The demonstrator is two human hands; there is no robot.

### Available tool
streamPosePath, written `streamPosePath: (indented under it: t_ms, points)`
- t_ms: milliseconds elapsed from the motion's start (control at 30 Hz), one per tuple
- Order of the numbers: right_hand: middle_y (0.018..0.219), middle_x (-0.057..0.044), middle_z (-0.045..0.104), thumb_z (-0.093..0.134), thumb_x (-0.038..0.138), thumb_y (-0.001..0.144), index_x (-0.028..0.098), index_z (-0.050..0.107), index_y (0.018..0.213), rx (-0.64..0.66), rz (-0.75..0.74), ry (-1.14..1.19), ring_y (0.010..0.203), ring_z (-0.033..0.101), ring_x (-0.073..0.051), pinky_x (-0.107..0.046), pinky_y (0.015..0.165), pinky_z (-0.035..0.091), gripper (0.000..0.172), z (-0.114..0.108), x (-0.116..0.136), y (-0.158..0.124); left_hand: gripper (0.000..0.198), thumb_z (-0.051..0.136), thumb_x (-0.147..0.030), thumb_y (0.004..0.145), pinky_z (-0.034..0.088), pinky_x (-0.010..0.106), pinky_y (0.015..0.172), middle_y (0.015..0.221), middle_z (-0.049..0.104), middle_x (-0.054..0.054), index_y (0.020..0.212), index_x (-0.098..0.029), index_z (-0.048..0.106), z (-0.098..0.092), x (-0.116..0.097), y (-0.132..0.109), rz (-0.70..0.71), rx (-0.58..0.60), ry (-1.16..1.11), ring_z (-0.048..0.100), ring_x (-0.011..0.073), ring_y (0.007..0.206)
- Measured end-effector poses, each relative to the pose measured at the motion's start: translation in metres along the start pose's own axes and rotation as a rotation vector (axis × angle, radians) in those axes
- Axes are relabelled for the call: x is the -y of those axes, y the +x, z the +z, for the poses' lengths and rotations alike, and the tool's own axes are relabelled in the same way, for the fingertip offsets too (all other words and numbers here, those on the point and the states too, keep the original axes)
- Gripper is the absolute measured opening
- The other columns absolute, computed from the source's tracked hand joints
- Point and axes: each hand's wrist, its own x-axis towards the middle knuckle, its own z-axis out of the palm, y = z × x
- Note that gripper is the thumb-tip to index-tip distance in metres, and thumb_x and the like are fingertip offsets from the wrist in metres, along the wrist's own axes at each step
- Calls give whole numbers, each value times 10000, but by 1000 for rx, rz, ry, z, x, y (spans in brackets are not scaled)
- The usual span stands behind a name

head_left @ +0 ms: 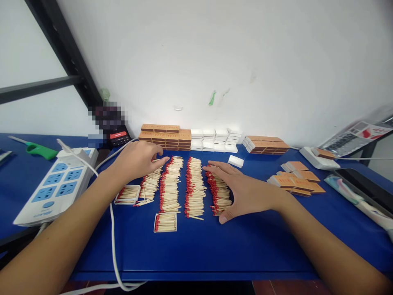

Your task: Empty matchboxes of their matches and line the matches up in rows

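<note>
Red-tipped matches lie in several long rows on the blue table [233, 250]. My left hand [138, 159] is over the far end of the leftmost row [150, 182], fingers curled and thumb apart, with nothing visible in it. Spread over the rightmost row [221, 196], my right hand [238, 184] has its thumb near the row's front end and its fingers toward the back; they hide part of it. Two middle rows [171, 180] [195, 188] lie between my hands. One match-filled tray [166, 222] sits in front, another [127, 194] below my left wrist.
Orange matchboxes [166, 139] and white trays [215, 140] are stacked by the wall, with more matchboxes [267, 144] [296, 178] to the right. A single white tray [236, 161] lies behind my right hand. A power strip [58, 184] and white cable [112, 237] are on the left.
</note>
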Motion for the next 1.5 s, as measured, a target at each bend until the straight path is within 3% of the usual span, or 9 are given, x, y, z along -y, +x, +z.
streamPosePath:
  t_ms: [400,533,600,667,800,967,1233,1367,1500]
  points:
    - [1797,-99,95,836,773,658,341,155,1723,-35,-4,-3,1612,160,-472,-646,1268,287,1336,0,7,-5,398,549,-520,986,433,347,661,904,813,76,998,-196,779,1,0,0,21,-4,9,735,261,795]
    - [1663,-128,396,754,634,872,310,476,1566,-300,-106,55,1495,420,-376,-591,1192,418,815,6,32,-1,419,529,-527,994,428,340,662,907,812,87,978,-192,780,2,1,0,40,-17,22,735,266,798]
    - [1409,-128,616,703,487,969,263,644,1353,-456,-221,58,1337,541,-314,-537,1133,468,448,15,54,5,415,529,-523,994,424,340,661,897,809,85,963,-192,778,2,1,0,47,-30,16,733,264,793]
    - [1124,-102,696,721,427,971,232,718,1170,-505,-339,22,1128,600,-282,-511,1062,495,279,29,77,12,406,539,-521,991,420,341,658,881,804,79,953,-194,776,2,1,0,54,-45,3,730,263,789]
    - [1011,-100,668,739,483,948,171,730,1073,-491,-462,-96,1009,565,-272,-475,969,513,336,59,109,25,387,557,-512,983,414,340,649,867,798,77,953,-191,771,0,1,0,59,-71,-31,726,265,800]
    - [1053,-113,665,776,472,923,146,715,1105,-442,-415,-169,1062,544,-295,-488,955,512,378,76,116,28,361,569,-488,982,411,333,635,834,785,72,942,-189,767,-2,1,-2,49,-95,-53,716,254,778]
    - [1051,-105,659,737,401,942,138,708,1110,-385,-400,-142,1056,545,-282,-472,973,503,313,75,122,21,352,579,-472,979,421,334,631,852,784,90,941,-178,769,-3,1,-2,27,-90,-41,713,256,775]
    - [961,-81,634,659,293,966,169,736,1022,-411,-385,-144,1005,547,-260,-437,960,495,156,67,123,24,345,585,-467,974,422,339,629,842,782,87,931,-178,769,-3,1,-2,31,-100,-43,713,261,770]
    - [967,-90,620,595,270,1005,172,731,1032,-457,-373,-184,986,546,-260,-433,924,497,170,61,119,31,348,577,-466,975,430,344,628,820,776,83,906,-183,766,-3,2,-2,35,-103,-48,709,259,759]
